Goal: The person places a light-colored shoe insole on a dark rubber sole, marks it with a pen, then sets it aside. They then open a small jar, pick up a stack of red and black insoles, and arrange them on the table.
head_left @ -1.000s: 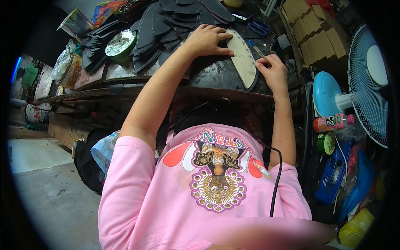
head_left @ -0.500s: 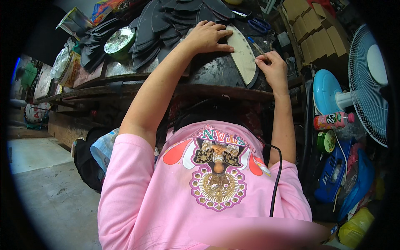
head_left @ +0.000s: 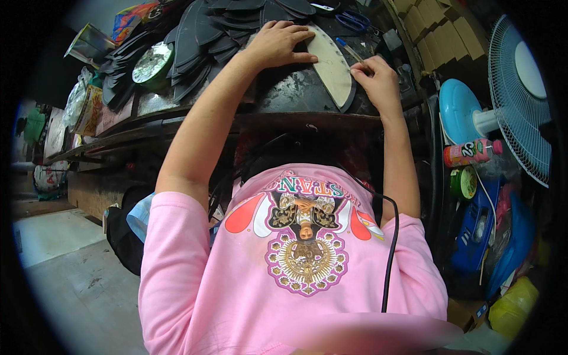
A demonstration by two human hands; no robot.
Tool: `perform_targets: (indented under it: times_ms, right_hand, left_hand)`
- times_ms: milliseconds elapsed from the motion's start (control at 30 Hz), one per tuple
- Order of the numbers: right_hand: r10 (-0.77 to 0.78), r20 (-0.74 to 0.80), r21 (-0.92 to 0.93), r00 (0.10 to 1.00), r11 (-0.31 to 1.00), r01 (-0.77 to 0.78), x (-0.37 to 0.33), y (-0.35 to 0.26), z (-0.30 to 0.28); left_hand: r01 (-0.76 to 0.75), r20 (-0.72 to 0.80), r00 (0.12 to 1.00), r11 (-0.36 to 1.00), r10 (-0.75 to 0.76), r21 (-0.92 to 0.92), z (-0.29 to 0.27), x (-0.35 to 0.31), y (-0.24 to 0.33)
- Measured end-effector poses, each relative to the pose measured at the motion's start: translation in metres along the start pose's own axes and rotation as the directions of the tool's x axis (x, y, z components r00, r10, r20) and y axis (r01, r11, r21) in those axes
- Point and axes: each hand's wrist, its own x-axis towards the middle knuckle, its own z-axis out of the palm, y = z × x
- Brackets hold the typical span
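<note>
A cream, leaf-shaped template (head_left: 331,72) lies on a black piece (head_left: 350,102), whose dark edge shows along the template's right side. My left hand (head_left: 279,44) rests across the template's left edge with fingers stretched out, holding nothing. Beside the right edge, my right hand (head_left: 377,81) is closed around a slim pen (head_left: 350,51) with a blue end pointing up and away. The pen's lower tip is hidden by my fingers. Piles of similar black curved pieces (head_left: 198,35) spread over the worktable (head_left: 284,92) beyond and left of my left hand.
Blue-handled scissors (head_left: 353,22) lie past the template. A round green-sided tin (head_left: 152,64) stands among the black pieces. Brown cardboard pieces (head_left: 447,38) fill the far right, with a fan (head_left: 520,89), a pink bottle (head_left: 472,152) and a blue stool-like disc (head_left: 458,111) nearer.
The whole view has shifted slightly. My right hand with the pen sits a little farther up the template's right edge; my left hand stays on the template.
</note>
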Motion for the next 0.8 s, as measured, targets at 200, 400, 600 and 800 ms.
perform_targets:
  times_ms: [200, 400, 600, 800]
  right_hand:
    - [0.043, -0.026, 0.085, 0.999, 0.996, -0.041, 0.000, 0.006, 0.001]
    - [0.016, -0.124, 0.140, 0.992, 0.990, 0.001, 0.002, 0.012, 0.006]
    - [0.105, -0.207, 0.274, 0.973, 0.961, -0.045, 0.010, 0.004, -0.008]
    - [0.151, 0.138, 0.654, 0.979, 0.728, -0.205, 0.025, 0.006, 0.003]
  left_hand:
    - [-0.051, 0.075, 0.996, 0.994, 0.043, 0.101, -0.001, 0.008, -0.001]
    - [0.016, 0.132, 0.991, 0.999, -0.022, 0.049, -0.004, 0.009, 0.012]
    - [0.007, 0.018, 1.000, 0.999, -0.006, -0.051, 0.002, -0.002, 0.013]
    - [0.010, 0.013, 1.000, 0.999, -0.010, -0.033, 0.005, -0.001, 0.011]
